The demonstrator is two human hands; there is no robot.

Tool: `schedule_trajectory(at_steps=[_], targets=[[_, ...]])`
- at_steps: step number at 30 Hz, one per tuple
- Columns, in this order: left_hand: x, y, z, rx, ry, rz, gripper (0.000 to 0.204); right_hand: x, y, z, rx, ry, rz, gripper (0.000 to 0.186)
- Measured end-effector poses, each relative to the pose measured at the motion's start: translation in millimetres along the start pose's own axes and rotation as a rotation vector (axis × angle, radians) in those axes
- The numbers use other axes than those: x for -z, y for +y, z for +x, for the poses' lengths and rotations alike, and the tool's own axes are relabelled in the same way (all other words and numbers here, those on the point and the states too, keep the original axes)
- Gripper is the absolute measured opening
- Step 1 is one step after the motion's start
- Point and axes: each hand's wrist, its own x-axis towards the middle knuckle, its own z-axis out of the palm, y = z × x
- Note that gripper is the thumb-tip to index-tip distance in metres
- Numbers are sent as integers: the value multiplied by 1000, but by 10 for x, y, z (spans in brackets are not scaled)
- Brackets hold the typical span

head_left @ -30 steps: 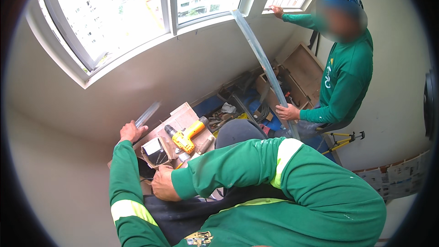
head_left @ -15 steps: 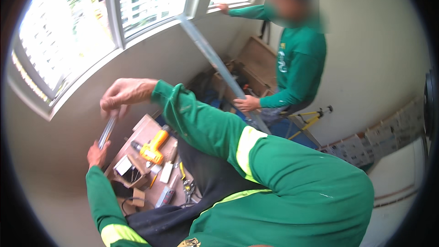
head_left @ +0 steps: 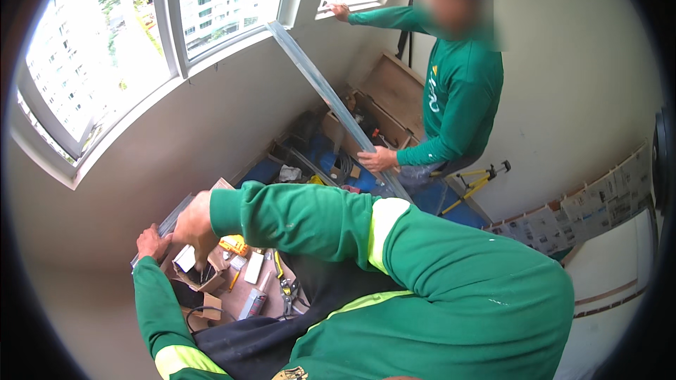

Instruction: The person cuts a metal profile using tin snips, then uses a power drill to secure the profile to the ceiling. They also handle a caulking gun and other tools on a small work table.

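My left hand (head_left: 151, 243) grips a short metal channel (head_left: 167, 224) at the lower left, near the wall. Beside it, my right hand (head_left: 191, 222) is lowered over that channel and an open cardboard box (head_left: 201, 278), its fingers blurred and pointing down. A yellow drill (head_left: 234, 243) is partly behind my right sleeve. Around it on a pinkish board (head_left: 250, 271) lie a white block (head_left: 254, 267), a yellow pencil (head_left: 234, 281), snips (head_left: 285, 281) and a sealant tube (head_left: 257, 299).
A co-worker (head_left: 461, 105) in green holds a long metal channel (head_left: 317, 81) slanting up to the window sill (head_left: 225, 48). Behind are wooden crates (head_left: 394, 88), blue sheeting (head_left: 320, 148), a yellow tripod (head_left: 479, 179) and papers (head_left: 591, 207) along the right wall.
My right hand first rose above the short channel, then came down beside my left hand, over the drill and box. The view has also shifted; the co-worker's pose is much the same.
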Motion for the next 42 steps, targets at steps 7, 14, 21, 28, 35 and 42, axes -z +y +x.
schedule_trajectory(at_steps=[7, 14, 21, 28, 35, 42], targets=[[-123, -83, 133, -37, -87, 15, 68, -133, -377, -38, 72, 100, 116, 43], [-228, -149, 167, 25, -281, -44, 73, -450, -146, 322, 41, 216, -7, 17], [-290, -202, 171, 83, -383, -119, 71, -636, -84, 438, 131, 329, 105, 12], [-202, -146, 96, 134, -389, -162, 70, -723, -72, 570, 165, 350, 104, 7], [-110, -3, 20, 146, -363, -31, 59, -456, -179, 249, 148, 271, 67, 11], [-83, -8, -3, 116, -367, 13, 51, -371, -266, 155, 131, 210, 56, 21]])
